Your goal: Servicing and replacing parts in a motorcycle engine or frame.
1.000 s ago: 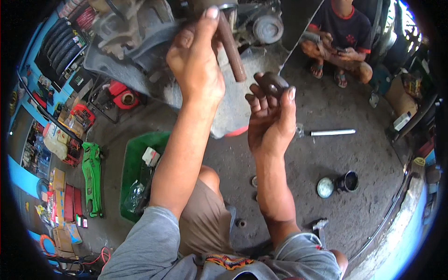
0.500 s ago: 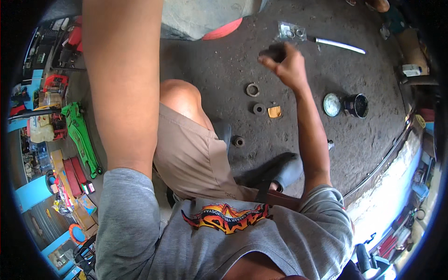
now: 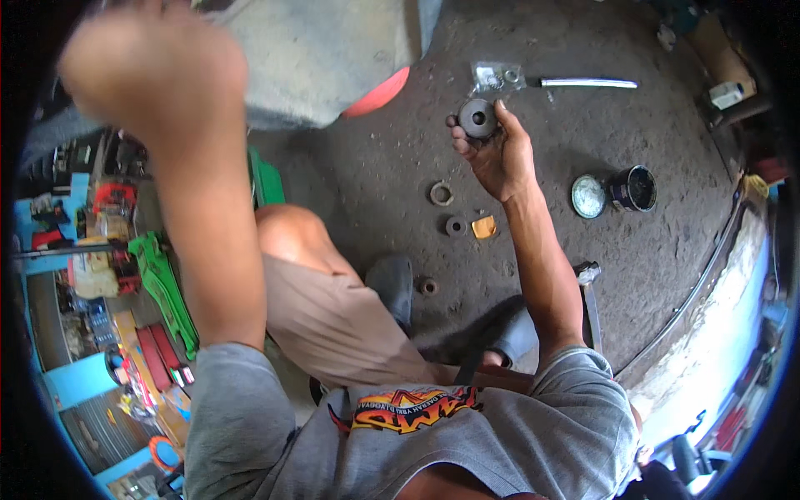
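My right hand (image 3: pixel 503 158) is turned palm up above the floor. Its fingers and thumb close around a thick, dark round metal disc with a centre hole (image 3: pixel 478 119). My left arm reaches up beside a large pale, worn panel (image 3: pixel 325 58); the left hand (image 3: pixel 154 62) is blurred, and its fingers cannot be made out. Below the right hand, a metal ring (image 3: pixel 442 194), a smaller dark bushing (image 3: pixel 455 226) and a square orange-yellow piece (image 3: pixel 484 227) lie on the floor. Nearer me is a small brownish metal part (image 3: pixel 428 287).
An open dark tin (image 3: pixel 634 188) stands beside its round lid (image 3: pixel 588 196) at right. Beyond the right hand lie a clear plastic bag with small parts (image 3: pixel 497 77) and a shiny rod (image 3: pixel 588 82). A green floor jack (image 3: pixel 167 287) and cluttered tools line the left side.
My right hand has turned palm up, bringing the disc's face and hole into sight. My left arm has shifted left, and its blurred hand has come into view. The whole view has shifted slightly.
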Action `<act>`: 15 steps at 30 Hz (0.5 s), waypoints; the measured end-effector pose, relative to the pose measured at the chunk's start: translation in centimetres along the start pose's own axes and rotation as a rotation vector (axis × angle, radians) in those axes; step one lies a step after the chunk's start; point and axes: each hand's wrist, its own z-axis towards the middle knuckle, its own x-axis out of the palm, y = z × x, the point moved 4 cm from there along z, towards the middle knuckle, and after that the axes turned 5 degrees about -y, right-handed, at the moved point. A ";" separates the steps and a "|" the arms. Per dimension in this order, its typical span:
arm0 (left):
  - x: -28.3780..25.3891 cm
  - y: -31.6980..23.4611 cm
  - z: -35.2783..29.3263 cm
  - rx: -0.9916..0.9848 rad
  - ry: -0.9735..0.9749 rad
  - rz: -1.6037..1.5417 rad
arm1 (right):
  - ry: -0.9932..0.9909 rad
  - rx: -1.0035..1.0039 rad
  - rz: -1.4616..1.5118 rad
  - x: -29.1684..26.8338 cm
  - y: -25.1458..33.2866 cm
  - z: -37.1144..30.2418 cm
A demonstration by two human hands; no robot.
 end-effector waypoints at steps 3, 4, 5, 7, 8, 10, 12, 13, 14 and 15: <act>-0.5 -1.2 -5.6 0.230 0.280 0.439 | 0.003 -0.051 0.108 1.7 2.4 -1.0; -1.6 -0.8 -7.1 0.404 0.632 0.464 | 0.030 -0.072 0.172 2.6 3.1 -1.5; -0.3 0.0 -11.8 0.492 0.565 0.607 | 0.044 -0.089 0.228 2.9 3.6 -1.8; 1.3 3.8 -17.7 -0.252 1.122 0.836 | 0.088 -0.166 0.229 2.5 5.8 -2.8; 0.1 6.8 -20.9 -0.414 1.447 1.105 | 0.134 -0.210 0.218 2.4 6.7 -3.4; -5.6 12.2 -27.3 -0.657 1.980 1.407 | 0.234 -0.313 0.152 2.8 7.6 -4.4; -11.9 15.5 -32.6 -0.819 2.127 1.480 | 0.345 -0.409 0.112 3.8 7.9 -5.2; -12.9 15.5 -34.4 -0.830 2.134 1.473 | 0.358 -0.435 0.107 3.3 7.9 -5.3; -14.5 16.1 -36.4 -0.682 1.974 1.594 | 0.372 -0.461 0.059 3.3 7.8 -5.5; -16.2 17.0 -38.1 -0.549 1.810 1.692 | 0.377 -0.480 0.012 3.3 7.7 -5.7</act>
